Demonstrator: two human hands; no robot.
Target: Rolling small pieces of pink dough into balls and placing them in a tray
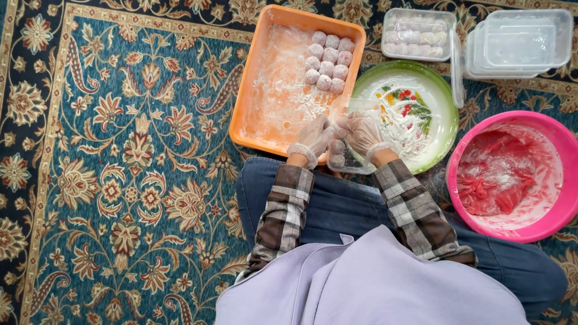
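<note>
Both gloved hands meet over a small clear container on the lap, the left hand curled at its edge and the right hand grasping its far side, while the floured pink balls lie beyond the left hand in the orange tray.

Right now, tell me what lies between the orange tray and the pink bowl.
In the head view, the green-rimmed floured plate lies between the orange tray and the pink bowl, with the gloved right hand over its near edge.
</note>
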